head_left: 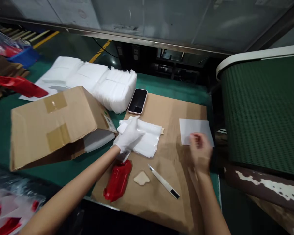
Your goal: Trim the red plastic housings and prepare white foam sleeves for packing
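Plastic bags point(150, 137) are touched by the spread left hand point(129, 133). Right hand point(200, 149) at four o'clock: grip indeterminable. Carton label point(109, 123): illegible.

No legible text, the label point(109, 123) on the cardboard box point(75, 118) too small.

The white-gloved left hand point(129, 134) lies spread over flat white plastic sleeves point(150, 138), near a black-screened phone point(138, 101). To my eye, the bare right hand point(200, 150) is a blur, curled above a white paper sheet point(189, 126). On brown cardboard point(176, 109) lie a glossy red plastic part point(117, 181) and a slim white-handled knife point(163, 181).
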